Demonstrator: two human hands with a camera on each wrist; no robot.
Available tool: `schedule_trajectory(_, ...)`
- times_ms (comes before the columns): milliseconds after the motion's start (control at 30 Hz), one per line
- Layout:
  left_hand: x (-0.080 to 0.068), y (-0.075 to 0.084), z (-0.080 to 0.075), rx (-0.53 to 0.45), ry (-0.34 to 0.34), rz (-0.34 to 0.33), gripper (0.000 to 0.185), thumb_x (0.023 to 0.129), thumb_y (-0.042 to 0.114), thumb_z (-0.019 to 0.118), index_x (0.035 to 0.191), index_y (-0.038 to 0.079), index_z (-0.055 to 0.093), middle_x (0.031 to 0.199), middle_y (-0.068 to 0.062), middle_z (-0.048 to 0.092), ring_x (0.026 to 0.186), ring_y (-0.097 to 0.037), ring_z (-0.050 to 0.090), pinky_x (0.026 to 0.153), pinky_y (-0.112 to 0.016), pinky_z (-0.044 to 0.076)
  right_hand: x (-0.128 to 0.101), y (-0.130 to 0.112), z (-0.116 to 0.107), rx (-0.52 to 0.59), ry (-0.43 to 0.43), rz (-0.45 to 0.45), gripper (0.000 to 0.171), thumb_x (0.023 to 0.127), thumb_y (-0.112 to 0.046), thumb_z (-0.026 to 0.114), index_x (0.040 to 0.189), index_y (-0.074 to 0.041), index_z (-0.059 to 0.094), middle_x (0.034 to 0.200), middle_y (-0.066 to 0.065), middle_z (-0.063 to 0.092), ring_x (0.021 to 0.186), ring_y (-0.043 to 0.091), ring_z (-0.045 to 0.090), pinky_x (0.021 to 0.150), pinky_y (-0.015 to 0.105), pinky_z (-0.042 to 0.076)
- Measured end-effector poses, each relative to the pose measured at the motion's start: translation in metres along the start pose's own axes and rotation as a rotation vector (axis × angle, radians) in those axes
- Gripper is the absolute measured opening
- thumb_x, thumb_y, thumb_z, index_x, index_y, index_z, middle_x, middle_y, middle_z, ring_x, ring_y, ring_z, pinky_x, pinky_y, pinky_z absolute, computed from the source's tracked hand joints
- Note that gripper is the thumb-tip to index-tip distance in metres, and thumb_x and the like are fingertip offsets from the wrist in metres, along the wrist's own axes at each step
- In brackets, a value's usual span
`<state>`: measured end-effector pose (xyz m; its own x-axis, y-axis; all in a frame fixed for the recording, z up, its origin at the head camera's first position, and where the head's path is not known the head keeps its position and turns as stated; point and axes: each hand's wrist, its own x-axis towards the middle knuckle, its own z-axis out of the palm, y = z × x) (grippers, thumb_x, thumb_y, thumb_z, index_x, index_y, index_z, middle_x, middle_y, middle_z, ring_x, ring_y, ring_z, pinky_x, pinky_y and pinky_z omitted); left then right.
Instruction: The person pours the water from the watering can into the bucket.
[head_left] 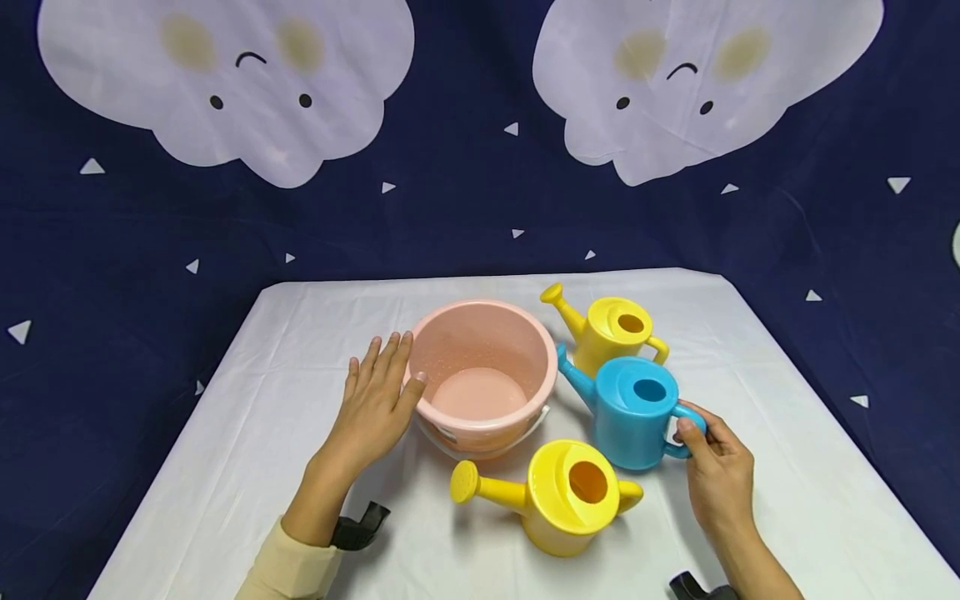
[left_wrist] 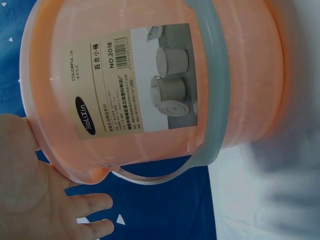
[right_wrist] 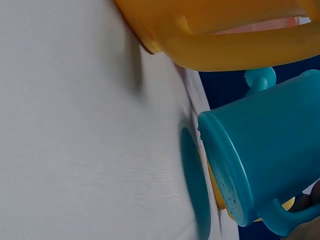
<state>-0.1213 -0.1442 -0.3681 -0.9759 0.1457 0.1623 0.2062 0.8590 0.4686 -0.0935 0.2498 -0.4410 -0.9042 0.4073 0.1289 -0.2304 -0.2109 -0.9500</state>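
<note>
My right hand [head_left: 720, 467] grips the handle of a blue watering can [head_left: 636, 421]. In the right wrist view the can [right_wrist: 265, 150] is tilted, its underside showing above its shadow on the cloth. My left hand [head_left: 375, 404] rests against the left rim of a pink bucket [head_left: 487, 429], fingers straight. The left wrist view shows the bucket's label [left_wrist: 135, 80] and pale handle [left_wrist: 212, 75]. One yellow watering can [head_left: 566, 500] stands in front of the bucket, spout pointing left. Behind the blue can is another yellow watering can [head_left: 611, 329], partly hidden.
A white cloth [head_left: 262, 467] covers the table. Behind it hangs a dark blue backdrop [head_left: 450, 217] with clouds and small white triangles. Black wrist mounts [head_left: 360, 527] show at both forearms.
</note>
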Motion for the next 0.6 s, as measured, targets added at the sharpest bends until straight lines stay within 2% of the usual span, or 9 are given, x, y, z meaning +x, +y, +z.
schedule_trajectory(167, -0.0002, 0.0003, -0.0001, -0.001, -0.004, -0.001, 0.062, 0.101, 0.048, 0.026, 0.153, 0.018, 0.012, 0.159, -0.012, 0.015, 0.148, -0.034, 0.001, 0.116, -0.060, 0.000, -0.0011, 0.0039, 0.0002, -0.041, 0.014, 0.016, 0.035, 0.089, -0.004, 0.061, 0.119, 0.013, 0.056, 0.093, -0.001, 0.067, 0.082, 0.015, 0.053, 0.074, 0.016, 0.049)
schedule_trajectory(467, 0.0013, -0.0003, 0.0004, -0.003, -0.008, -0.005, 0.062, 0.101, 0.049, 0.025, 0.153, 0.018, 0.011, 0.159, -0.012, 0.015, 0.148, -0.034, 0.001, 0.116, -0.061, 0.000, -0.0051, 0.0082, -0.0020, 0.030, -0.018, -0.005, 0.030, 0.091, 0.005, 0.054, 0.118, 0.017, 0.054, 0.094, 0.001, 0.067, 0.080, 0.013, 0.059, 0.076, 0.017, 0.051)
schedule_trajectory(600, 0.0017, -0.0010, 0.0004, -0.001, -0.009, -0.002, 0.062, 0.101, 0.049, 0.026, 0.153, 0.018, 0.011, 0.159, -0.012, 0.014, 0.148, -0.034, 0.001, 0.115, -0.061, 0.001, -0.0081, 0.0093, -0.0039, 0.014, -0.031, -0.007, 0.028, 0.092, 0.005, 0.053, 0.118, 0.015, 0.055, 0.093, 0.001, 0.066, 0.082, 0.013, 0.060, 0.078, 0.016, 0.052)
